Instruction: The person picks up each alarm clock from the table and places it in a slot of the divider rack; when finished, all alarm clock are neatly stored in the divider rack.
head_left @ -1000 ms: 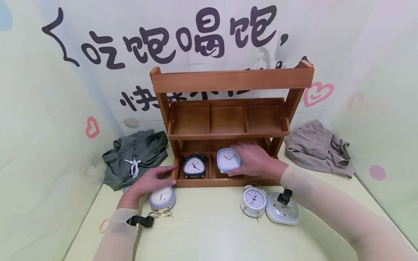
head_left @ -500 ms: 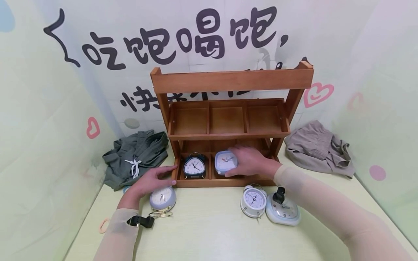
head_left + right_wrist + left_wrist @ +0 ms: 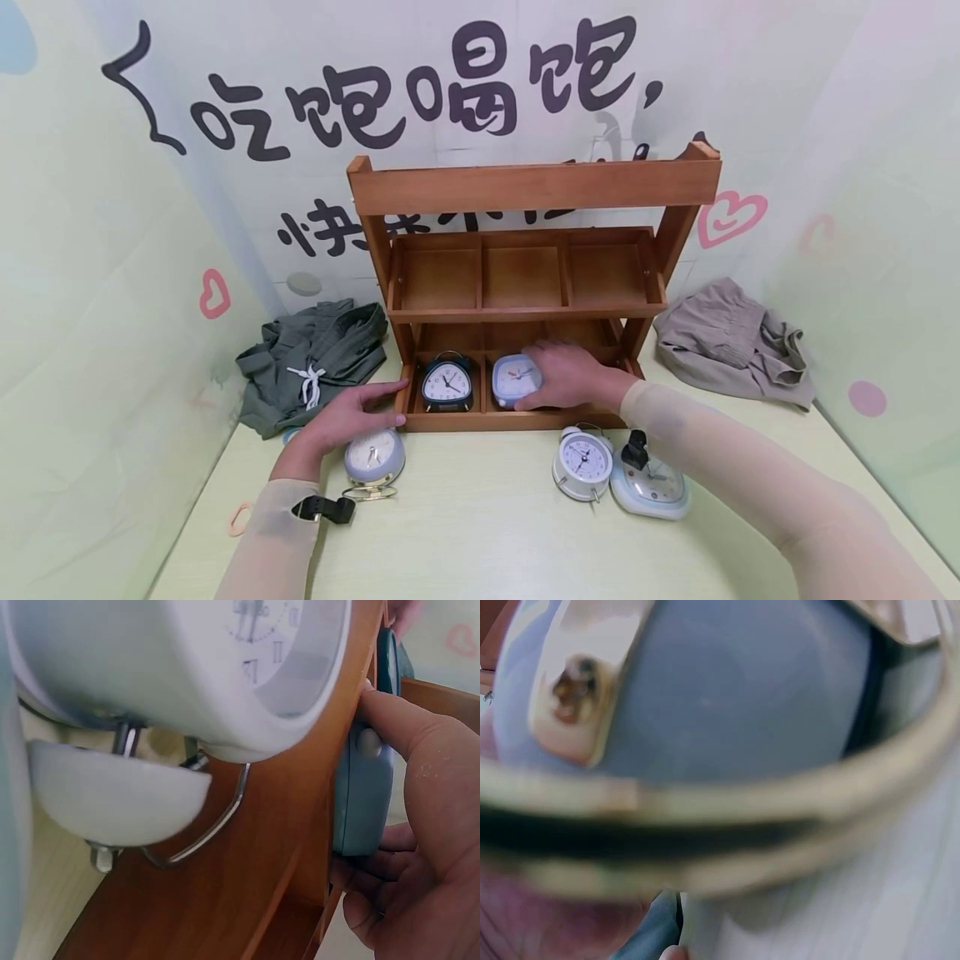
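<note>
My right hand (image 3: 566, 375) grips a small light-blue square alarm clock (image 3: 514, 382) by its right side, in the middle compartment of the wooden shelf's (image 3: 480, 422) lower tray. In the right wrist view, thumb and fingers span the clock's body (image 3: 364, 799). To its left, a dark triangular alarm clock (image 3: 447, 383) stands upright. My left hand (image 3: 348, 414) touches the lower tray's left end with extended fingers and thumb. Just below that hand sits a round lavender-blue clock (image 3: 374, 454); its blurred body (image 3: 742, 690) and gold ring fill the left wrist view.
A white twin-bell alarm clock (image 3: 583, 468) and a pale-blue rounded clock (image 3: 651, 497) stand on the table before the shelf's right half. Folded dark-green cloth (image 3: 315, 358) lies left of the shelf, grey-brown cloth (image 3: 731, 342) right. The upper tray (image 3: 521, 315) has three compartments.
My right hand has moved the light-blue clock slightly left and down, lower into the middle compartment. The left hand keeps its place at the tray's end.
</note>
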